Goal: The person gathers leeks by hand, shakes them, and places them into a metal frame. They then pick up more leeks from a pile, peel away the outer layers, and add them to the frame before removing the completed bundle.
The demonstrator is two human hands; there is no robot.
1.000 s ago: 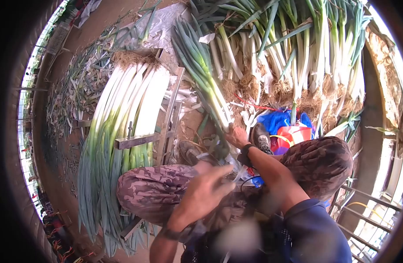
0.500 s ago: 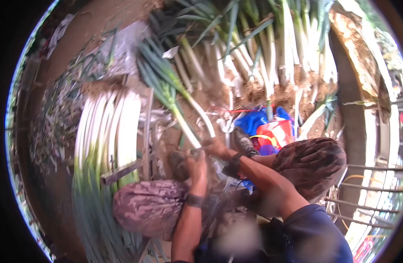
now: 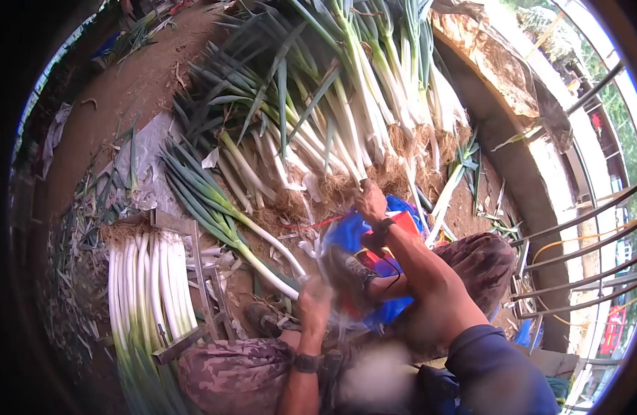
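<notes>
My left hand (image 3: 314,299) is closed around the white lower ends of two trimmed leeks (image 3: 263,257), whose green tops stretch up and left over the dirt. My right hand (image 3: 371,205), with a dark wristband, reaches forward to the big pile of unwashed leeks (image 3: 332,124). Its fingers are closed on the root end of one stalk there, among the brown roots. My knees in camouflage trousers (image 3: 235,377) and my shoes (image 3: 347,268) lie below the hands.
A neat stack of cleaned white leeks (image 3: 149,290) lies in a metal frame (image 3: 202,277) at the left. A blue and red bag (image 3: 363,235) sits by my feet. Leaf scraps (image 3: 83,228) cover the ground. A concrete curb (image 3: 540,180) and railing (image 3: 581,277) run along the right.
My right hand has left the held leeks and moved up to the pile's root ends. My left hand keeps its grip. The view has swung toward the pile.
</notes>
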